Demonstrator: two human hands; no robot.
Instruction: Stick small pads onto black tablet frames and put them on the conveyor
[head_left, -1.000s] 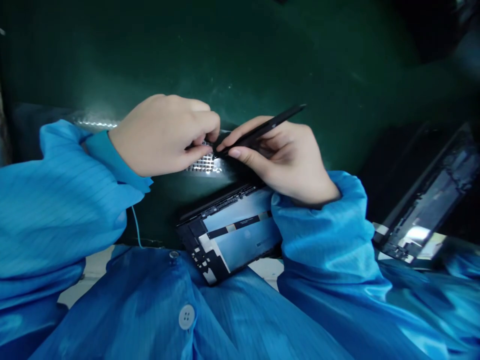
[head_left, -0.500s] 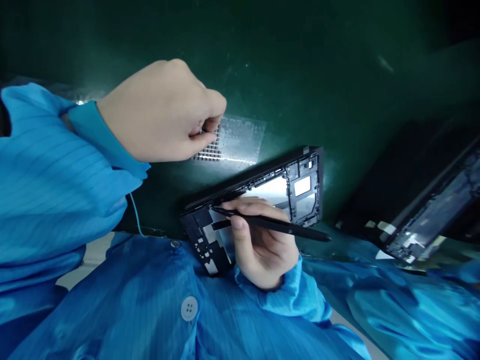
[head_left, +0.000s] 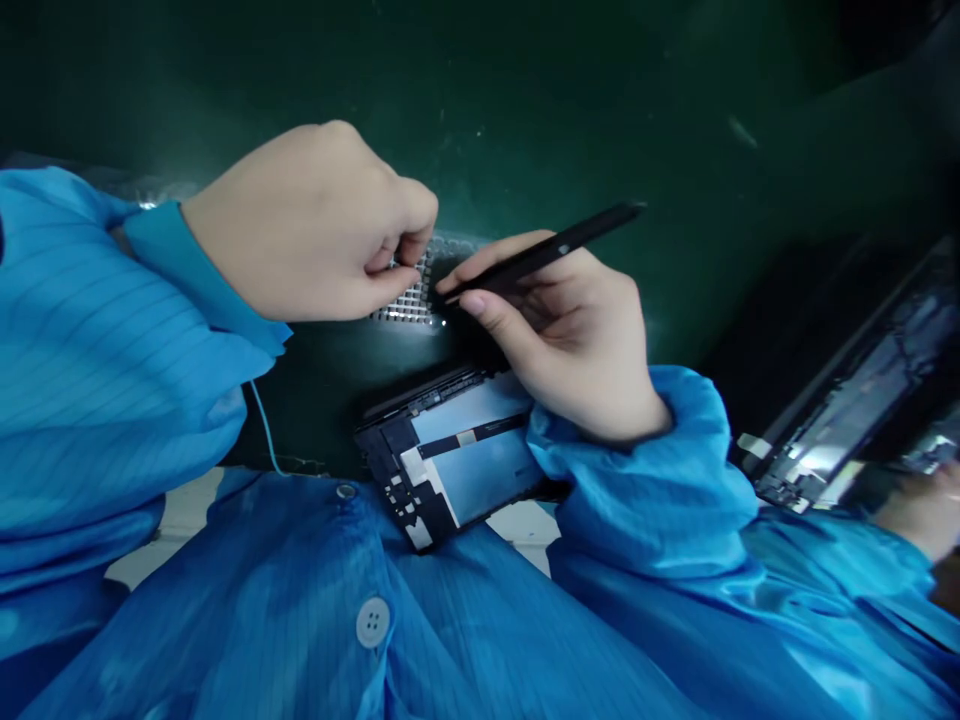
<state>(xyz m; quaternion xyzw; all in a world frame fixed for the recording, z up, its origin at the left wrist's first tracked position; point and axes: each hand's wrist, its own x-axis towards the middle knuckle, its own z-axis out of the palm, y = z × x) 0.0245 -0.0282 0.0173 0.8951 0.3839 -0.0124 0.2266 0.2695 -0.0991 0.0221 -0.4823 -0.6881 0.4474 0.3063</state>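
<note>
Left hand: the left hand came in back upward, its wrist bent slightly down toward the bench, fingers curled under and the thumb near the bent index finger; whether they gripped the sheet could not be told
Dotted sheet: the clear sheet, with its rows of small dark pieces, lay under the left fingertips
Right hand: the right hand was turned palm inward, thumb and index finger pinching the black tweezers near the tip, the other fingers folded behind
Tweezers: they slanted, tail up and to the right, tip down beside the dotted pieces (contact was too small to make out)
Device frame: the device frame rested aslant at the near edge, partly hidden by the right sleeve
Far right: another person's blurred hand showed near a second frame
</note>
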